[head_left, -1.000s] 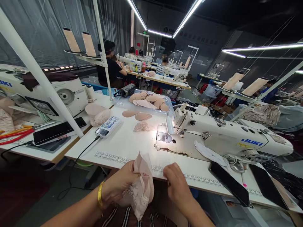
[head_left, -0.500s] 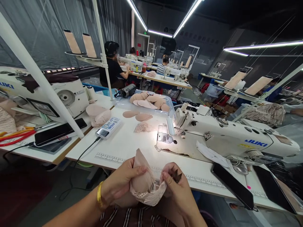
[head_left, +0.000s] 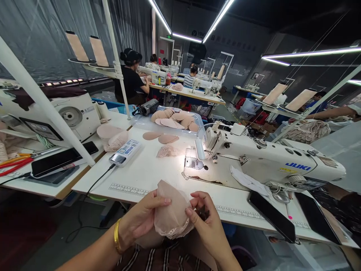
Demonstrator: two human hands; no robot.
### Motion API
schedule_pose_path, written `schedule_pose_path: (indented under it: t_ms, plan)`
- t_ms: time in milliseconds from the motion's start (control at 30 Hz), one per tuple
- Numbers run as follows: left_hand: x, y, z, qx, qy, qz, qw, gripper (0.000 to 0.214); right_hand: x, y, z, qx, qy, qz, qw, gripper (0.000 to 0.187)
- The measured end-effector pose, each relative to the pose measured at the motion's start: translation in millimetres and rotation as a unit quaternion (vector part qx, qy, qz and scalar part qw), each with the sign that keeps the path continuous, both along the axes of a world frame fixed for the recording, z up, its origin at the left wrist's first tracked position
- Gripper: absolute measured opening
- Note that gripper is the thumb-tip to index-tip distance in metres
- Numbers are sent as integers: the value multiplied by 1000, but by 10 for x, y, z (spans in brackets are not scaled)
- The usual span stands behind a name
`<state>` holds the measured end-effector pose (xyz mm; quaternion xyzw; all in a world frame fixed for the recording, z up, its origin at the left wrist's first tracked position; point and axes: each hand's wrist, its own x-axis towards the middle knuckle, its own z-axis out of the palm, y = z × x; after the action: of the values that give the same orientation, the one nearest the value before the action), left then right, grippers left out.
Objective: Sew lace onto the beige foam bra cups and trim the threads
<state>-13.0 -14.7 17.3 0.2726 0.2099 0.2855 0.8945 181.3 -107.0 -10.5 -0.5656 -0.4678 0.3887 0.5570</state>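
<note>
Fingers of the left hand and right hand are pinched on one lace-edged fabric piece at the table edge; one dark object is half-hidden in the right. Beyond, two loose ovals and one sewing machine are seen.

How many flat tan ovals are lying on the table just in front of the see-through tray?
2. The left oval is near the see-through tray; the right oval is beside it, slightly lower in the picture. More could be hidden underneath.

Bright lights shine high above the fingers, a dark wall stands far past them, and a gray curtain hangs left.
</note>
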Motion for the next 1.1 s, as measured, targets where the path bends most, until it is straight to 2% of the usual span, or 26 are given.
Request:
schedule_pose_path:
  t_ms: [100,233,333,400,467,533,600,733,933,1033,1100]
  plan:
    - [48,-63,-18,18,3,-2,1000,42,-102,-16,-37,13,-6,-48,999,30]
    - [86,-107,14,39,40,34,998,38,-92,-55,-26,99,-108,-83,986,10]
    - [93,-107,40,40,54,41,997,39,-81,-87,20,157,-195,-63,966,17]
    - [92,-110,46,33,56,32,997,38,-79,-75,46,168,-226,-36,959,14]
    - [88,-115,49,26,55,35,998,35,-44,-34,59,162,-221,-58,960,10]
    - [81,-117,55,22,55,46,997,35,31,9,64,140,-196,-104,965,21]
    - [74,-112,59,22,57,52,997,38,111,24,64,114,-188,-117,968,26]
    - [70,-100,35,28,70,62,995,41,110,-50,77,121,-229,-82,962,12]
    - [99,-133,-2,48,77,33,995,48,-123,-90,172,158,-240,-30,957,11]
    - [105,-146,22,73,75,30,994,48,-147,-41,217,139,-232,-11,963,13]
    - [99,-151,42,80,81,29,993,48,-124,-12,226,109,-193,-12,975,17]
